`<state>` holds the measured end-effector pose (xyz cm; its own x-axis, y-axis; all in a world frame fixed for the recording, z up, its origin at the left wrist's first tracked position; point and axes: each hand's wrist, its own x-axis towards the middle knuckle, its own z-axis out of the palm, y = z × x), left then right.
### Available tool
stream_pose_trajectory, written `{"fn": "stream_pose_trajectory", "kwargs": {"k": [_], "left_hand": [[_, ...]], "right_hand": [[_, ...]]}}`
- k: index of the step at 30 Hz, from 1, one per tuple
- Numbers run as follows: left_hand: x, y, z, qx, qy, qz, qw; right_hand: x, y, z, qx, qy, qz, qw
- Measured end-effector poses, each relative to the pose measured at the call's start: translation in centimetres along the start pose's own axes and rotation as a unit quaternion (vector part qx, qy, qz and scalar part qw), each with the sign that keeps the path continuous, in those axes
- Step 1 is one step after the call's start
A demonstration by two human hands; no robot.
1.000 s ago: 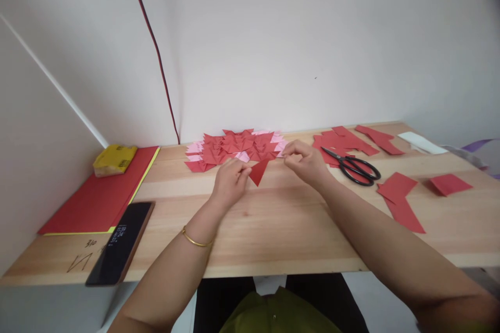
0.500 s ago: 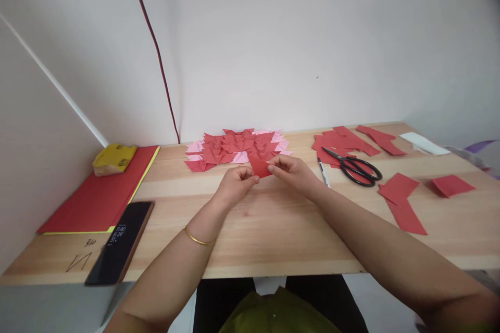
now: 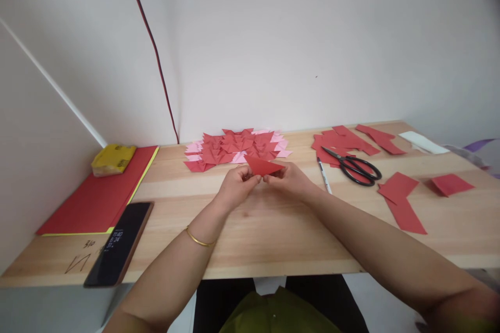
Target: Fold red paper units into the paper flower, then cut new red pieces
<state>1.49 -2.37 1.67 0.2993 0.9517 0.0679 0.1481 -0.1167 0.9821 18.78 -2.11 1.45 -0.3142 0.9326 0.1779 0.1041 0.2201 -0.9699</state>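
Held paper: one red piece [image 3: 263,166], showing a triangular face, held up between both hands just on the near side of the folded pile.
Left hand: the left hand [image 3: 236,186] has thumb and fingers pinched on the paper's lower left edge.
Right hand: the right hand [image 3: 292,182] grips the lower right edge, thumb in front, other fingers partly hidden behind.
Step in hand: apparently shaping or turning a fold; the next move probably calls for lining up edges before pressing a crease.
Folded pile: red and pink pieces [image 3: 234,146] at the far middle, overlapping too much to count.
Right, far: several red cut pieces [image 3: 336,139], uncountable; one white strip [image 3: 424,142].
Right, nearer: one pair of black-handled scissors [image 3: 358,170], one pen [image 3: 324,174], two overlapping red pieces [image 3: 404,208], one creased red square [image 3: 453,185].
Left: one yellow packet [image 3: 114,159] on red sheets [image 3: 86,205], number unclear; one phone [image 3: 119,244], nearer.
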Motion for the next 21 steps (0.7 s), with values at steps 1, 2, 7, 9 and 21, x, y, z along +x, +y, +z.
{"fn": "stream_pose_trajectory", "kwargs": {"k": [1, 2, 7, 9, 21], "left_hand": [[0.0, 0.1, 0.0, 0.006, -0.004, 0.005, 1.0], [0.0, 0.2, 0.0, 0.01, -0.007, 0.01, 1.0], [0.1, 0.5, -0.7, 0.047, -0.009, 0.013, 0.999], [0.1, 0.3, -1.1, 0.072, 0.009, 0.001, 0.997], [0.2, -0.2, -0.3, -0.128, 0.061, -0.059, 0.988]], "right_hand": [[0.0, 0.0, 0.0, -0.015, 0.011, -0.001, 1.0], [0.0, -0.1, 0.0, -0.028, 0.02, -0.003, 0.999], [0.2, -0.5, -1.4, -0.086, 0.044, -0.007, 0.995], [0.4, -0.5, -2.4, -0.115, 0.074, 0.002, 0.991], [0.3, -0.1, -1.5, -0.018, -0.006, 0.009, 1.0]]}}
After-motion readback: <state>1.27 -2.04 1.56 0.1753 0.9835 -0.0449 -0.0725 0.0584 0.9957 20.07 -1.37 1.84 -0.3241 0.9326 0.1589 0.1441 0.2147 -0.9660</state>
